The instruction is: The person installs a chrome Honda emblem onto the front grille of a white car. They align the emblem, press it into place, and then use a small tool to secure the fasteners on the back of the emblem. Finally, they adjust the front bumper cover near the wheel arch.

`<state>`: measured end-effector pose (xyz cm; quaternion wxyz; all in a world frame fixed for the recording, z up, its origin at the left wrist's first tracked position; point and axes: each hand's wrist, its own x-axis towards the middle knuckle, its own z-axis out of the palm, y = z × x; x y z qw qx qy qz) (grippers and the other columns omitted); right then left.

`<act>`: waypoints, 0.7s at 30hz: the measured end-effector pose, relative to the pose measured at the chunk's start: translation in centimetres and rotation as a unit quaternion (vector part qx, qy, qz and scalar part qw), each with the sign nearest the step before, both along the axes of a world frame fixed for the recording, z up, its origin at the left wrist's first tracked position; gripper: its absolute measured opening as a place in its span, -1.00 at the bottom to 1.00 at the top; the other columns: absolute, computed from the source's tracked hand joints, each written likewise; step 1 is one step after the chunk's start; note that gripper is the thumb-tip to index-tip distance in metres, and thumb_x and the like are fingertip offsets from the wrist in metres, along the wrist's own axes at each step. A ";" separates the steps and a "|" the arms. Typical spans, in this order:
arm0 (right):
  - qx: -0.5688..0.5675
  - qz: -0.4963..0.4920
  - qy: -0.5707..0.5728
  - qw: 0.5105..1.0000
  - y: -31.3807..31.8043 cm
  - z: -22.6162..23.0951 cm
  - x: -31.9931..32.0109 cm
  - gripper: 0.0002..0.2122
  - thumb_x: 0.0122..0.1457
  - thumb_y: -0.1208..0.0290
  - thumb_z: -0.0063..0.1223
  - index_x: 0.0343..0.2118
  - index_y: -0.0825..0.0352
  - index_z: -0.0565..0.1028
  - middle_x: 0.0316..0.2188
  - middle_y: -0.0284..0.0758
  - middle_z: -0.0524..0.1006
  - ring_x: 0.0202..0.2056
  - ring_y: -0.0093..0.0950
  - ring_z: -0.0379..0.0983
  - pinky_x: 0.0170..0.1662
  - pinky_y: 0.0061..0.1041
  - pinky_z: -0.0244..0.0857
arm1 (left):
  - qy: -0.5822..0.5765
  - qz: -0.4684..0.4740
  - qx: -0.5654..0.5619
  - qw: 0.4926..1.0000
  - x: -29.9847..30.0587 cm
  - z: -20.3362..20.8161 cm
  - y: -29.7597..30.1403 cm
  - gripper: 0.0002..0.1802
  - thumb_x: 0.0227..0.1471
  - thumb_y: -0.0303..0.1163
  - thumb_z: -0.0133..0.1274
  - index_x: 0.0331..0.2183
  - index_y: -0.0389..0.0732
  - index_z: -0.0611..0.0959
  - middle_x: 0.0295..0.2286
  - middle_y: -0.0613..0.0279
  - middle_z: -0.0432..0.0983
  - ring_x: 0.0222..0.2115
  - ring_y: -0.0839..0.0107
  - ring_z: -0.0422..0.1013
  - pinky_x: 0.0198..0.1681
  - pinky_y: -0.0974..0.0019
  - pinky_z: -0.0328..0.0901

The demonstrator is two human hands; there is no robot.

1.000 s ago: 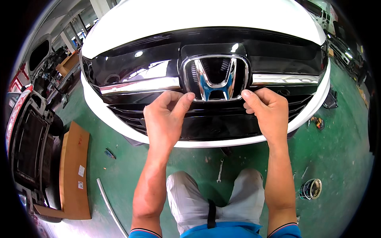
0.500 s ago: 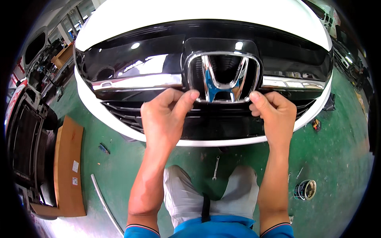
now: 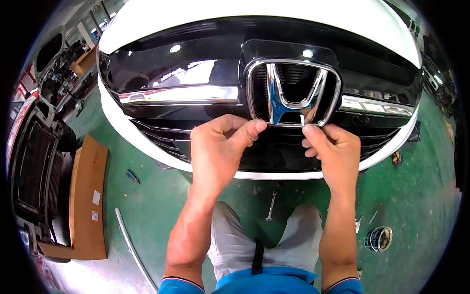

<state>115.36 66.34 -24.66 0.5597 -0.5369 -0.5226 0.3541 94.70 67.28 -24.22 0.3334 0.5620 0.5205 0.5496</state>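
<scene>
A chrome-framed car emblem [image 3: 276,100] sits at the middle of the glossy black front grille [image 3: 200,51] of a white car. My left hand [image 3: 218,152] pinches the emblem's lower rim near its left corner, with the thumb on the front and the curled fingers below it. Right of centre on the same rim, my right hand [image 3: 339,154] has its thumb against the chrome and its other fingers bent beneath. The fingertips behind the rim are hidden. Chrome strips [image 3: 188,95] run outward along the grille on both sides.
A wrench [image 3: 271,206] lies on the green floor between my knees. To the right stands an open can [image 3: 379,239], with a small yellow-and-black tool [image 3: 396,158] farther off. At left are a cardboard piece [image 3: 90,196], a curved pale strip [image 3: 131,247] and removed car parts [image 3: 36,176].
My right hand has slid left along the emblem's lower rim, away from its right corner, so my hands are closer together. The whole view has shifted slightly.
</scene>
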 end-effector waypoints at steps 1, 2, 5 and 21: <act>0.005 0.003 0.007 1.000 -0.1 -0.3 0.1 -0.70 0.17 0.24 0.38 -0.31 0.46 0.70 -0.53 -0.36 0.60 -0.49 -0.64 0.50 -0.42 -0.60 0.44 | 0.005 0.009 0.004 1.000 0.1 -0.2 -0.2 -0.69 0.06 -0.28 0.41 -0.45 -0.37 0.74 -0.57 0.26 0.61 -0.54 0.61 0.42 -0.44 0.51 0.30; 0.018 -0.002 0.011 1.000 0.1 -0.5 0.1 -0.70 0.16 0.24 0.38 -0.30 0.46 0.70 -0.53 -0.36 0.61 -0.49 -0.64 0.50 -0.42 -0.60 0.45 | 0.004 0.010 0.012 1.000 0.2 -0.4 -0.1 -0.69 0.06 -0.29 0.41 -0.45 -0.37 0.74 -0.57 0.26 0.61 -0.54 0.61 0.42 -0.44 0.51 0.30; 0.035 -0.025 -0.003 0.999 -0.1 -0.9 -0.5 -0.69 0.16 0.23 0.40 -0.24 0.45 0.71 -0.52 -0.35 0.61 -0.49 -0.64 0.50 -0.42 -0.61 0.44 | 0.016 0.032 0.030 0.999 0.4 -0.7 -0.4 -0.70 0.07 -0.30 0.40 -0.45 -0.36 0.73 -0.57 0.28 0.61 -0.54 0.63 0.42 -0.45 0.54 0.28; 0.119 -0.080 -0.065 0.987 0.8 -3.4 0.0 -0.58 0.28 0.03 0.22 -0.26 0.41 0.68 -0.53 -0.37 0.60 -0.51 -0.58 0.55 -0.39 -0.66 0.27 | -0.039 0.115 0.265 0.957 5.0 -5.3 0.3 -0.71 0.01 -0.42 0.42 -0.38 -0.33 0.61 -0.54 0.25 0.63 -0.56 0.60 0.48 -0.45 0.48 0.39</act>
